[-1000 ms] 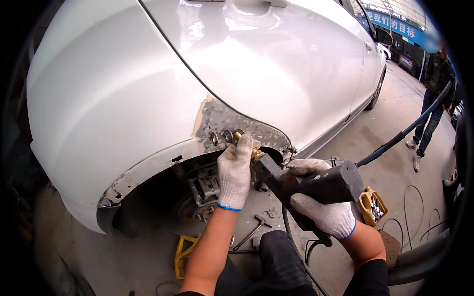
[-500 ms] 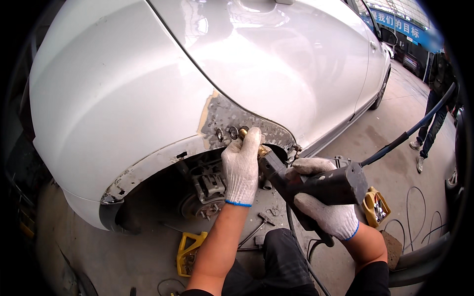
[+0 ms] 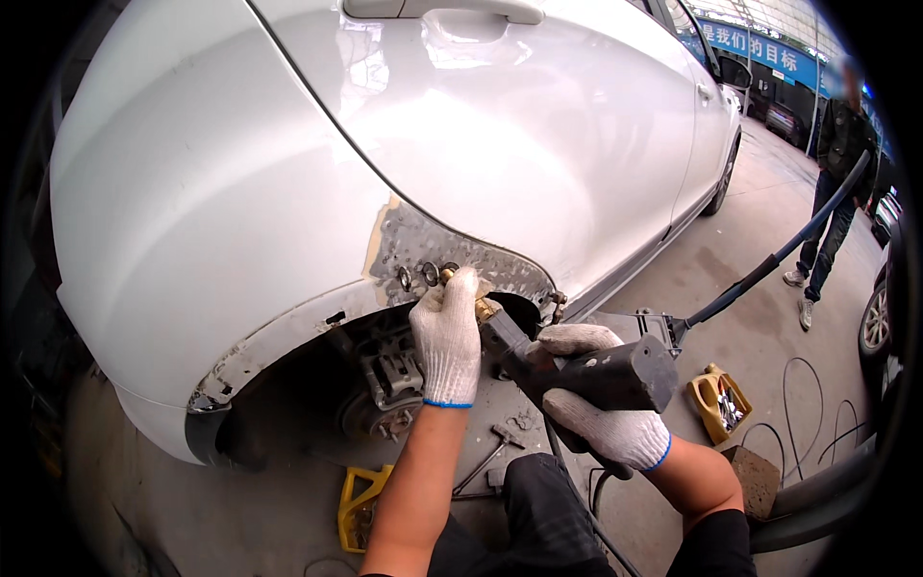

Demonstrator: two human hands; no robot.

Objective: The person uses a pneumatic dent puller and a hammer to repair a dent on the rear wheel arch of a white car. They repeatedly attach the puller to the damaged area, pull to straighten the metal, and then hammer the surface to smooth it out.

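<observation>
Closest in, the right hand, in a white knit glove, is wrapped around a black gun-shaped tool, which slants up toward the front end of the rear wheel arch. The gloved left hand holds the tool's brass nose in curled fingers; whether its tip touches metal cannot be told. Just beside it, metal rings stand on a bare-metal patch along the arch's edge of the white car. Inside the arch sit a brake caliper and disc. A T-shaped metal tool lies on the floor, as do two yellow trays. Farther off, a person stands before a blue banner.
</observation>
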